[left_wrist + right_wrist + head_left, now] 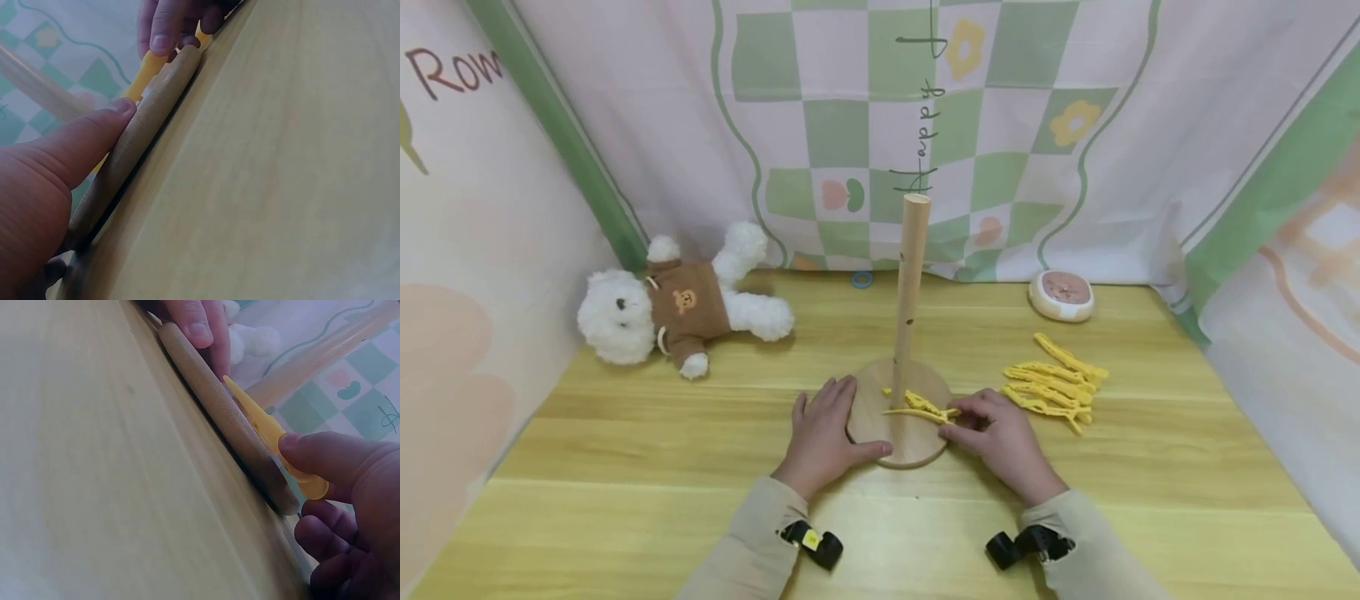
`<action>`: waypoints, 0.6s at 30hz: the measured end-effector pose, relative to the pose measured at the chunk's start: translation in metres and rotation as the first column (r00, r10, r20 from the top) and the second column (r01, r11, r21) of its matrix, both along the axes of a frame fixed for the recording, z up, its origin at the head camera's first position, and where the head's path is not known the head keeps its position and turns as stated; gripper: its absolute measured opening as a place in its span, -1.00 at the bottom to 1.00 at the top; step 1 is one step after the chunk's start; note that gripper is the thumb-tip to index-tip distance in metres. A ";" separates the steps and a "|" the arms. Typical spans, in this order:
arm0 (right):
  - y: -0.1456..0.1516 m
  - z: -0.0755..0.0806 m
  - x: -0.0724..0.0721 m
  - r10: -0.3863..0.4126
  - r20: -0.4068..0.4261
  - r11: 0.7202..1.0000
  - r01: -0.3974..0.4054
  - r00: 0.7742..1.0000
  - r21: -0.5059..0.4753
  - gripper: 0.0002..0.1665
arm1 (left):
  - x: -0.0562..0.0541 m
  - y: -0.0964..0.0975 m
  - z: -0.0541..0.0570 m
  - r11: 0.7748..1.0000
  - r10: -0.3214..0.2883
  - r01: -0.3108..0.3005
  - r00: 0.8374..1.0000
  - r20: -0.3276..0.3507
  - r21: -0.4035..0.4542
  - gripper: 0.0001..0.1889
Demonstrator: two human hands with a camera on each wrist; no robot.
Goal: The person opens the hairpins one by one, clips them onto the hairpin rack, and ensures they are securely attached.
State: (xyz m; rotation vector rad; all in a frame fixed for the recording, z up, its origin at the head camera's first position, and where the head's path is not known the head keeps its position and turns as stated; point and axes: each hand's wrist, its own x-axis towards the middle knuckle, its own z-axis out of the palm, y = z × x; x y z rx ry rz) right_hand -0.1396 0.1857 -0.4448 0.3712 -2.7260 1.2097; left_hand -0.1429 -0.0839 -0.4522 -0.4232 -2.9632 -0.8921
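Note:
A wooden stand has a round base and an upright pole. My left hand holds the base at its left side, with the thumb along the front rim and the other fingers towards the back. At the right of the base, my right hand pinches the tail end of a yellow hair clip between thumb and fingers. The clip's jaws stand apart low down at the pole, one in front of it and one passing behind. More yellow hair clips lie on the table beyond my right hand.
A white plush toy in a brown shirt lies at the back left of the table. A small blue ring is near the back edge. A round white and pink device sits at the back right, before the checked curtain.

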 end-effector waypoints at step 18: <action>-0.006 0.000 -0.004 0.010 0.012 0.999 -0.010 1.000 0.031 -0.60 | -0.003 0.000 -0.001 1.000 -0.017 0.017 1.000 0.026 -0.023 0.18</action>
